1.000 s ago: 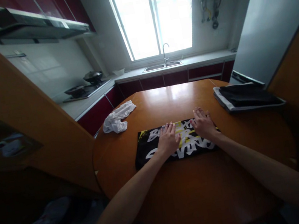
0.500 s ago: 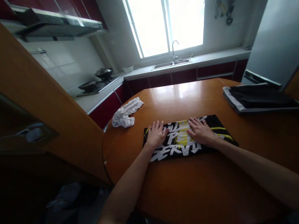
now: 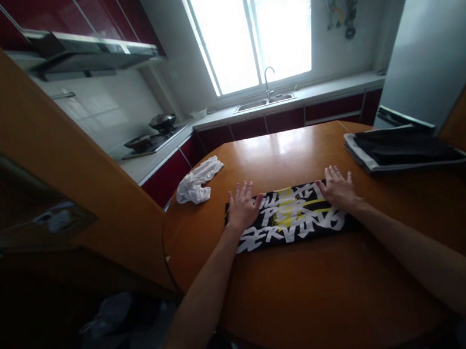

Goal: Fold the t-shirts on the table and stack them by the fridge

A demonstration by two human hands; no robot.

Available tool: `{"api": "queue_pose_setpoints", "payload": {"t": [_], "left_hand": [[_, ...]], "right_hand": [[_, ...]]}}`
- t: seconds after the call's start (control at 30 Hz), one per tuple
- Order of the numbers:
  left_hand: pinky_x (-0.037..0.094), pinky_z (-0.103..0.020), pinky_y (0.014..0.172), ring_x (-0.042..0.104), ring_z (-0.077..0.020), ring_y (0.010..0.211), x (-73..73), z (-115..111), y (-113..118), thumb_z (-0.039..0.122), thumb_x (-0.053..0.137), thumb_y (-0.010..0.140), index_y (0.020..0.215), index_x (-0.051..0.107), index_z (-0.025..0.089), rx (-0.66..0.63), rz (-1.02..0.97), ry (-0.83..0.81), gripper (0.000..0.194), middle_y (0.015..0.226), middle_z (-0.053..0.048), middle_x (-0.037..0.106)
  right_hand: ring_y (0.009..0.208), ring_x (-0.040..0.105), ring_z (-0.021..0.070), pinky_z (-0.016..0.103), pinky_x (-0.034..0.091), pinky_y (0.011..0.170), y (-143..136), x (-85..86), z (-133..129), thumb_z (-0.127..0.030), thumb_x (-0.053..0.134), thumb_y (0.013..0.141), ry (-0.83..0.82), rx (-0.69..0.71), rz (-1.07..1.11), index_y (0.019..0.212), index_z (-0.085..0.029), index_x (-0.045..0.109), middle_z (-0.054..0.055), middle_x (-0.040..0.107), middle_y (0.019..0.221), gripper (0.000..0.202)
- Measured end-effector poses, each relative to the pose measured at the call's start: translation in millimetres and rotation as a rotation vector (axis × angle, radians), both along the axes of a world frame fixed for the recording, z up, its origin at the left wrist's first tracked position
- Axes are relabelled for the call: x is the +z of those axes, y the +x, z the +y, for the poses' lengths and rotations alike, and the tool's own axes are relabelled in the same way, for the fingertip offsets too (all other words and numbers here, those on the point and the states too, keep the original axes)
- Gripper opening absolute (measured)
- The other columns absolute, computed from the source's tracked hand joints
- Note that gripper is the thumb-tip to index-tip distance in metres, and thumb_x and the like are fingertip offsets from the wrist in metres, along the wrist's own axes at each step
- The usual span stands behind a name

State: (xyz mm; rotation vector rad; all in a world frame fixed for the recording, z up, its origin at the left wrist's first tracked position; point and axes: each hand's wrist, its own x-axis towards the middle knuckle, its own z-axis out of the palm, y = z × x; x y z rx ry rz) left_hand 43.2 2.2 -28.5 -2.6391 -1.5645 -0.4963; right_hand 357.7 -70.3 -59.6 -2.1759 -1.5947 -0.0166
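Note:
A folded black garment (image 3: pixel 286 213) with white lettering and yellow marks lies flat on the wooden table (image 3: pixel 316 297), its kind not certain from the fold. My left hand (image 3: pixel 242 207) rests palm down on its left part, fingers stretched out. On the garment's right end lies my right hand (image 3: pixel 339 188), flat with fingers spread, the fingertips reaching past the far edge. Neither hand grips anything. Parts of the cloth are hidden beneath both hands.
Crumpled white cloth (image 3: pixel 198 181) lies at the table's far left. A stack of folded dark and grey cloth (image 3: pixel 403 149) sits on the right side. Beyond the table are a counter with a sink (image 3: pixel 265 101) and a stove with pans (image 3: pixel 162 122).
My right hand has slid right across the garment to its right end, uncovering more of the lettering. My left hand stays nearly where it was. The view has shifted slightly.

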Motion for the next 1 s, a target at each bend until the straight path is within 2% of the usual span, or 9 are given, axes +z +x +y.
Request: {"api": "queue_pose_setpoints", "payload": {"t": [0.07,0.13,0.23,0.3,0.43,0.57,0.77,1.0], "left_hand": [[0.016,-0.057,0.124,0.021,-0.0304,0.155,-1.9,-17.6,20.5,0.053,0.025,0.105,0.158,0.035,0.019,-0.108,0.019,0.018,0.064,0.164,-0.012,0.033],[0.019,-0.057,0.123,0.023,-0.0303,0.154,-9.0,-33.3,37.9,0.047,0.029,0.105,0.157,0.038,0.019,-0.194,0.058,-0.02,0.059,0.164,-0.012,0.034],[0.02,-0.061,0.122,0.025,-0.0321,0.153,-21.2,-47.3,51.4,0.043,0.034,0.104,0.155,0.042,0.019,-0.245,0.119,-0.078,0.056,0.164,-0.012,0.034],[0.019,-0.061,0.122,0.025,-0.0321,0.153,-26.1,-50.1,52.9,0.042,0.034,0.104,0.154,0.043,0.018,-0.248,0.137,-0.087,0.056,0.164,-0.013,0.034],[0.02,-0.06,0.123,0.025,-0.0314,0.154,-27.4,-48.3,50.4,0.044,0.033,0.104,0.154,0.044,0.02,-0.244,0.131,-0.075,0.056,0.164,-0.012,0.034],[0.019,-0.06,0.123,0.026,-0.0313,0.153,-27.3,-45.9,50.2,0.045,0.033,0.104,0.154,0.044,0.02,-0.246,0.136,-0.08,0.057,0.163,-0.012,0.035],[0.018,-0.059,0.123,0.024,-0.0311,0.154,-31.1,-41.7,50.7,0.052,0.035,0.103,0.155,0.04,0.019,-0.249,0.147,-0.092,0.063,0.165,-0.011,0.031],[0.016,-0.058,0.124,0.024,-0.0309,0.154,-32.1,-38.3,50.2,0.052,0.038,0.102,0.154,0.043,0.021,-0.243,0.124,-0.113,0.061,0.165,-0.01,0.03]], "right_hand": [[0.155,0.019,0.033,0.058,0.006,0.123,-20.6,5.1,-4.1,-0.037,0.032,0.104,0.086,0.044,-0.047,0.155,-0.006,0.036,0.022,0.029,0.164,0.06],[0.154,0.022,0.0309,0.055,0.009,0.124,-49.4,6.4,-10.3,-0.032,0.032,0.103,0.118,0.158,-0.099,0.155,-0.005,0.037,0.02,0.031,0.163,0.059],[0.154,0.023,0.0283,0.052,0.012,0.124,-88.4,1.0,-20.3,-0.028,0.032,0.1,-0.009,0.353,-0.134,0.155,-0.006,0.037,0.017,0.031,0.164,0.06],[0.154,0.024,0.0279,0.054,0.015,0.124,-101.8,-3.2,-24.6,-0.028,0.032,0.099,-0.094,0.425,-0.136,0.156,-0.007,0.038,0.016,0.029,0.165,0.061],[0.155,0.02,0.0275,0.054,0.014,0.124,-100.6,-4.9,-25.0,-0.029,0.031,0.099,-0.094,0.393,-0.125,0.157,-0.005,0.034,0.016,0.024,0.166,0.063],[0.155,0.019,0.0275,0.055,0.013,0.124,-93.6,-4.3,-21.7,-0.032,0.031,0.1,-0.151,0.378,-0.105,0.157,-0.006,0.035,0.015,0.024,0.166,0.063],[0.155,0.02,0.0275,0.053,0.011,0.124,-95.3,-5.3,-21.0,-0.032,0.032,0.1,-0.148,0.368,-0.087,0.156,-0.004,0.036,0.017,0.027,0.165,0.063],[0.156,0.018,0.0253,0.054,0.008,0.124,-86.1,-1.1,-17.8,-0.034,0.031,0.102,-0.182,0.324,-0.07,0.158,-0.009,0.035,0.014,0.026,0.166,0.061]]}}
